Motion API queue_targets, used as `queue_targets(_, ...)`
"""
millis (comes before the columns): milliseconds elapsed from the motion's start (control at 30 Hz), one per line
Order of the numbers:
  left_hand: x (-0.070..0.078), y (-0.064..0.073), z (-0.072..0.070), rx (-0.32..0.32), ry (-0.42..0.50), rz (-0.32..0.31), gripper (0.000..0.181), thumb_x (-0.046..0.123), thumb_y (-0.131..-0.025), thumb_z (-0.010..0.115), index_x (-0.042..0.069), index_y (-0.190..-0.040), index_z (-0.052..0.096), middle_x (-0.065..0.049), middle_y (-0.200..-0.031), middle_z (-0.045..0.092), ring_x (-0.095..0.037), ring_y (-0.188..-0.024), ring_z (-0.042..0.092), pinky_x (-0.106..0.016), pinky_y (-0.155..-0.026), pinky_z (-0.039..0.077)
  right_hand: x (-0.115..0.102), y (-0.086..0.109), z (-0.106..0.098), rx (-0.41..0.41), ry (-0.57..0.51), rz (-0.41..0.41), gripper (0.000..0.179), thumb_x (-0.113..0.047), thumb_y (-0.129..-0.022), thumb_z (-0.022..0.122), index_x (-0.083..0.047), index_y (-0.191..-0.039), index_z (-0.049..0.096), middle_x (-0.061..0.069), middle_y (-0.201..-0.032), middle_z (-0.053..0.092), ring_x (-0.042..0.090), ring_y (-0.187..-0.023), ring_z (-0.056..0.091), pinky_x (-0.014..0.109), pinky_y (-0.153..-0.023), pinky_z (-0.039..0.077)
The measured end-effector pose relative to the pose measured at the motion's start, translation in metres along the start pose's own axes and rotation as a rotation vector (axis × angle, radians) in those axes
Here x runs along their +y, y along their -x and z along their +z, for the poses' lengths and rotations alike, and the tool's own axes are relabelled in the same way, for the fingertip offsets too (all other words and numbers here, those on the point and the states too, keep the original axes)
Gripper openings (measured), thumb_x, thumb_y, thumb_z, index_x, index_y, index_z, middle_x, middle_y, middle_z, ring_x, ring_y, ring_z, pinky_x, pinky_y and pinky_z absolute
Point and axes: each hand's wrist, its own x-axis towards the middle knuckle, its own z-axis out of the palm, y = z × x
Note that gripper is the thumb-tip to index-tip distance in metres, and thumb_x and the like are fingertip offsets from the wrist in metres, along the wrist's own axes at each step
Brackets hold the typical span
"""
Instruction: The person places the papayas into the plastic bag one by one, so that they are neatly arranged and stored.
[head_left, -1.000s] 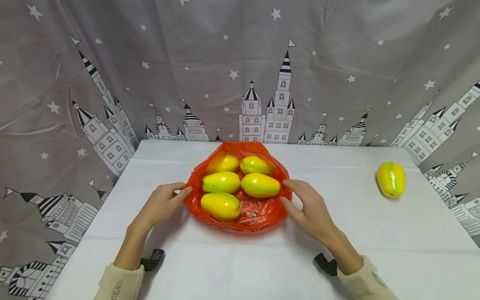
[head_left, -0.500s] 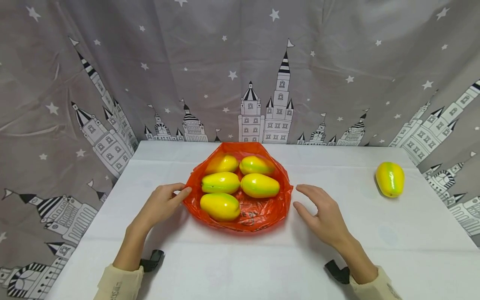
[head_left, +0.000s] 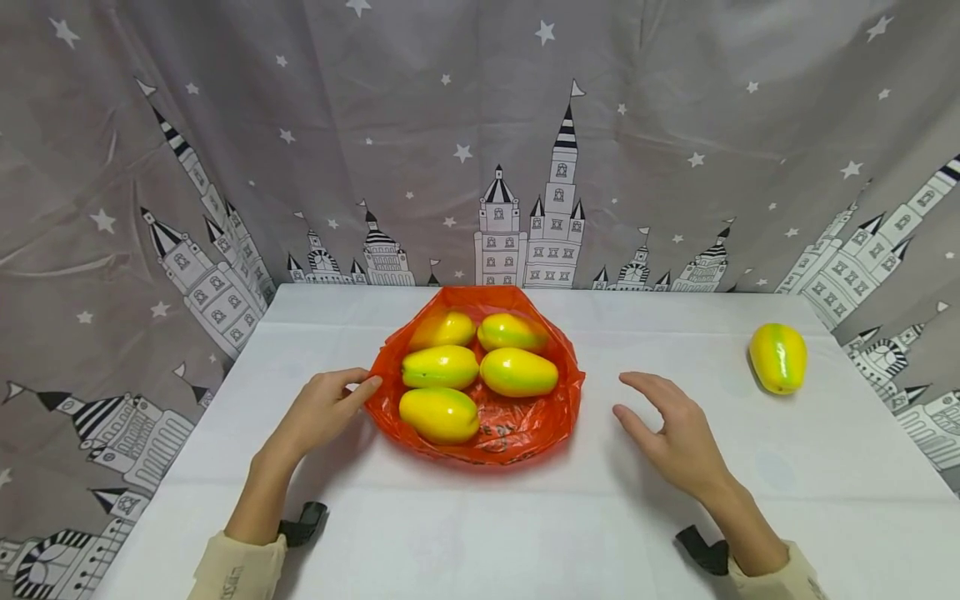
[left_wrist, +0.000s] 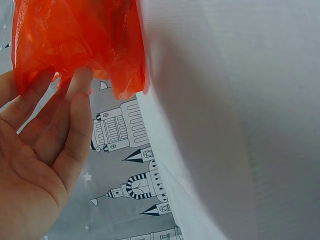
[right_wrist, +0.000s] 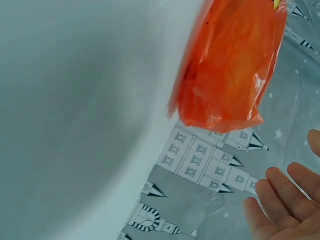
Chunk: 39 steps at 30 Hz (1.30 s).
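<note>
A red plastic bag sits with its mouth spread wide on the white table. Inside lie several glossy yellow-green fruits, shaped like papayas. At the bag's left rim my left hand pinches the plastic between thumb and index finger; the left wrist view has its other fingers against the red film. My right hand is off to the right of the bag, holding nothing, with thumb and fingers apart. In the right wrist view its fingers are separate from the bag.
One more yellow-green fruit lies at the right side of the white table. Behind the table hangs a grey curtain printed with castles and stars. A black wrist mount juts from below the right wrist.
My right hand has let go of the bag's right rim and moved right, away from it. The left hand stays at the left rim, and the fruits lie as before.
</note>
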Motion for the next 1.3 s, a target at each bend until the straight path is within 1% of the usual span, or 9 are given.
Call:
queue_targets(133, 0.0, 0.001, 0.0, 0.0, -0.001, -0.007, 0.036, 0.032, -0.101, 0.056, 0.002, -0.116, 0.07, -0.011, -0.104, 0.07, -0.021, -0.082, 0.061, -0.038, -0.076, 0.053, 0.008, 0.005, -0.003, 0.026, -0.013, 0.017, 0.037, -0.002, -0.082, 0.076, 0.0, -0.118, 0.067, 0.012, -0.117, 0.068, 0.029, -0.111, 0.061, 0.016, -0.1, 0.037)
queue_targets(200, 0.001, 0.001, 0.0, -0.002, 0.003, -0.01, 0.036, 0.032, -0.101, 0.055, 0.002, -0.117, 0.07, -0.011, -0.105, 0.07, -0.022, -0.082, 0.061, -0.038, -0.076, 0.054, 0.01, 0.007, -0.004, 0.038, -0.024, 0.024, 0.037, 0.0, -0.081, 0.076, 0.002, -0.117, 0.066, 0.013, -0.116, 0.068, 0.031, -0.11, 0.061, 0.01, -0.1, 0.032)
queue_targets(700, 0.002, 0.002, 0.0, -0.006, 0.006, -0.008, 0.038, 0.032, -0.102, 0.055, 0.001, -0.117, 0.069, -0.011, -0.103, 0.07, -0.021, -0.081, 0.061, -0.036, -0.074, 0.053, 0.035, 0.025, -0.027, 0.12, 0.006, 0.094, 0.039, 0.005, -0.079, 0.075, 0.006, -0.116, 0.064, 0.019, -0.114, 0.066, 0.036, -0.106, 0.058, 0.006, -0.097, 0.029)
queue_targets(933, 0.002, 0.002, 0.001, -0.005, 0.005, -0.011, 0.036, 0.031, -0.101, 0.055, 0.002, -0.117, 0.069, -0.01, -0.103, 0.07, -0.021, -0.081, 0.061, -0.036, -0.075, 0.053, 0.045, 0.035, -0.043, 0.153, 0.029, 0.19, 0.037, 0.001, -0.083, 0.074, 0.005, -0.119, 0.064, 0.02, -0.117, 0.065, 0.019, -0.11, 0.055, 0.005, -0.094, 0.028)
queue_targets(1000, 0.002, 0.002, 0.001, -0.003, 0.004, -0.01, 0.037, 0.032, -0.101, 0.055, 0.002, -0.117, 0.069, -0.01, -0.103, 0.07, -0.021, -0.081, 0.061, -0.036, -0.075, 0.053, 0.048, 0.037, -0.048, 0.153, 0.038, 0.215, 0.037, -0.001, -0.085, 0.073, 0.004, -0.12, 0.063, 0.021, -0.118, 0.064, 0.022, -0.111, 0.055, 0.005, -0.093, 0.027)
queue_targets(1100, 0.002, 0.001, 0.001, -0.001, 0.002, -0.007, 0.037, 0.032, -0.101, 0.055, 0.001, -0.116, 0.069, -0.01, -0.103, 0.07, -0.021, -0.082, 0.061, -0.037, -0.076, 0.053, 0.053, 0.04, -0.054, 0.146, 0.057, 0.244, 0.038, -0.002, -0.086, 0.072, 0.005, -0.122, 0.062, 0.023, -0.119, 0.062, 0.037, -0.108, 0.055, 0.005, -0.092, 0.027)
queue_targets(1167, 0.002, 0.001, 0.001, -0.001, 0.003, -0.005, 0.037, 0.032, -0.102, 0.055, 0.001, -0.116, 0.069, -0.01, -0.102, 0.07, -0.021, -0.081, 0.061, -0.037, -0.076, 0.053, 0.055, 0.042, -0.058, 0.139, 0.08, 0.262, 0.038, -0.003, -0.087, 0.071, 0.006, -0.123, 0.061, 0.025, -0.121, 0.061, 0.043, -0.106, 0.055, 0.008, -0.091, 0.029)
queue_targets(1200, 0.002, 0.001, 0.001, -0.001, 0.003, -0.004, 0.037, 0.032, -0.101, 0.055, 0.002, -0.116, 0.07, -0.01, -0.102, 0.07, -0.021, -0.082, 0.061, -0.037, -0.076, 0.053, 0.056, 0.042, -0.06, 0.133, 0.09, 0.271, 0.038, -0.003, -0.087, 0.071, 0.006, -0.123, 0.06, 0.026, -0.121, 0.061, 0.045, -0.106, 0.054, 0.014, -0.095, 0.034)
queue_targets(1300, 0.002, 0.001, 0.001, -0.001, 0.006, 0.001, 0.036, 0.031, -0.101, 0.055, 0.001, -0.116, 0.07, -0.009, -0.102, 0.07, -0.021, -0.081, 0.062, -0.037, -0.076, 0.053, 0.06, 0.043, -0.064, 0.123, 0.114, 0.294, 0.039, -0.004, -0.088, 0.07, 0.008, -0.123, 0.059, 0.03, -0.122, 0.059, 0.049, -0.107, 0.053, 0.043, -0.097, 0.044)
